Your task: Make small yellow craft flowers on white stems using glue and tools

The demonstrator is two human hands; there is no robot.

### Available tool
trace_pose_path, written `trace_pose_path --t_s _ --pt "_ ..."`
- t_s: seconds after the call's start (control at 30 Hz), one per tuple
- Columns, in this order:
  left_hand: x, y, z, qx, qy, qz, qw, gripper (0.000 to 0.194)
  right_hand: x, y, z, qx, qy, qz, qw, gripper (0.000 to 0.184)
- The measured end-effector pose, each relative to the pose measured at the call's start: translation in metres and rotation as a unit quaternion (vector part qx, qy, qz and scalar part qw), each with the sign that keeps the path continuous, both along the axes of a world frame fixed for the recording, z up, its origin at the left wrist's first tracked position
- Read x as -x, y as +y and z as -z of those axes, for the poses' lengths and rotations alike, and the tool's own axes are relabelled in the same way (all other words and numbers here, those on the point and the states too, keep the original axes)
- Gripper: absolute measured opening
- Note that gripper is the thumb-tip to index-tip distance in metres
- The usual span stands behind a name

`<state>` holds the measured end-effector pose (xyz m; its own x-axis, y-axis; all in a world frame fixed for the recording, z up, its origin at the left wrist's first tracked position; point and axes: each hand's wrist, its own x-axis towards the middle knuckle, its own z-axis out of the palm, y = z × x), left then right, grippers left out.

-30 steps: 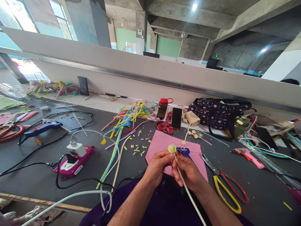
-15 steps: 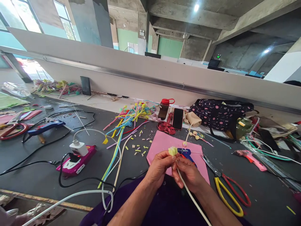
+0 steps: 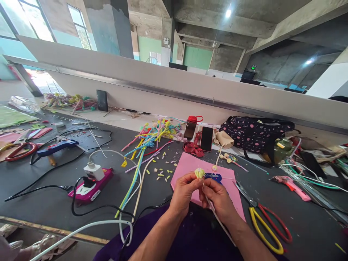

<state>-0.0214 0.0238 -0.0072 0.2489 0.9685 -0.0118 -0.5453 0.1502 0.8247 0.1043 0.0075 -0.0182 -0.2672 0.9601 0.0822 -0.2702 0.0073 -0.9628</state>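
Swung closer to our right forearm (image 3: 244, 233), slim cream stem (image 3: 216, 218) with ruffled pale-yellow head (image 3: 199, 173), pinched in our left hand (image 3: 182, 192) and right hand (image 3: 219, 197), dark red-lidded bottle (image 3: 191, 128) beyond the grip, contents unclear.

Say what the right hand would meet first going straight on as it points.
Likely the left hand, at the base of the yellow tuft: the right hand points up and left toward that hand, though depth is unclear.

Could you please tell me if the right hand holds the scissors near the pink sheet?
No, the scissors lie on the table while the right hand pinches a pale stem.
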Motion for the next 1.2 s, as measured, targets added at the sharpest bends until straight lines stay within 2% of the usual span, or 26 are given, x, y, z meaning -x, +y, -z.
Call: trace_pose_path --t_s 0.17,0.33,0.63,0.8,0.97,1.07,1.2 --pt "-0.002 -0.008 -0.01 -0.017 -0.01 0.052 0.998 0.027 0.001 0.002 0.0 0.014 0.04 0.0 0.999 0.022" --pt "-0.001 -0.007 -0.008 0.008 -0.005 0.029 1.0 0.031 0.0 0.001 0.002 0.031 0.054 -0.024 0.998 0.02" --pt "0.002 0.002 0.004 0.017 -0.009 0.019 1.0 0.021 0.003 0.0 0.005 0.049 0.049 -0.032 0.997 0.022" --pt "0.001 0.001 0.006 0.023 -0.011 0.019 1.0 0.02 0.003 0.0 0.006 0.042 0.055 -0.043 0.997 0.024" --pt "0.001 0.001 0.006 0.023 -0.015 -0.01 1.0 0.017 0.003 -0.001 0.008 0.038 0.038 -0.044 0.998 0.022" --pt "0.001 0.001 0.004 0.013 -0.009 -0.035 0.999 0.018 0.005 -0.002 0.006 0.029 0.019 -0.022 0.999 0.019" --pt "0.0 -0.001 0.001 0.004 -0.004 0.006 1.0 0.027 0.004 -0.001 -0.001 0.026 0.042 -0.001 0.999 0.021"
